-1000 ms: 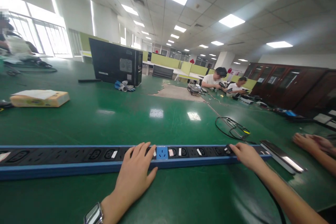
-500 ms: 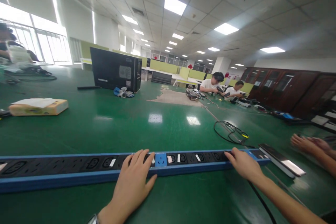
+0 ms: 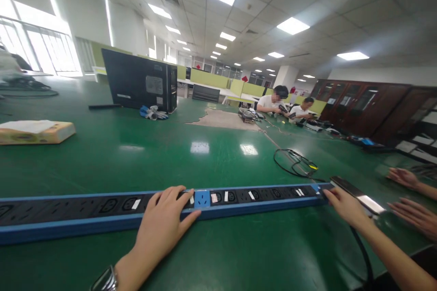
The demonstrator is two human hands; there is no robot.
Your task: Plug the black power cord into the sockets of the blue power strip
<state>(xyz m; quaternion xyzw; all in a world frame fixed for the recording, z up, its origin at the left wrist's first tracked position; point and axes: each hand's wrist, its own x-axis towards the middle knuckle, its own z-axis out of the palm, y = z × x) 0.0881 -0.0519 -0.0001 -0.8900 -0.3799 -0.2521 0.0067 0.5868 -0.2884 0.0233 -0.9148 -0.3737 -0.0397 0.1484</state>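
Note:
A long blue and black power strip [image 3: 239, 209] lies across the green table, with rows of sockets and small white labels. My left hand [image 3: 167, 218] rests on it left of the blue socket [image 3: 202, 199], fingers spread over the top and thumb at the near side. At the strip's right end, my right hand [image 3: 344, 204] has its fingers closed on a dark piece that looks like a plug; its contact with the sockets is hidden. A black cable [image 3: 363, 250] runs down from beneath that hand.
A dark phone-like slab [image 3: 358, 194] lies behind my right hand. Another person's hands [image 3: 413, 213] are at the right. Farther back are a coiled cable [image 3: 297, 163], a computer case [image 3: 139, 82], gloves [image 3: 153, 112], a tissue pack [image 3: 37, 132] and two people seated.
My right hand has moved right along the strip to its end, uncovering sockets and two white labels. My left hand stays on the strip. The other person's hands have moved apart. The view has shifted slightly.

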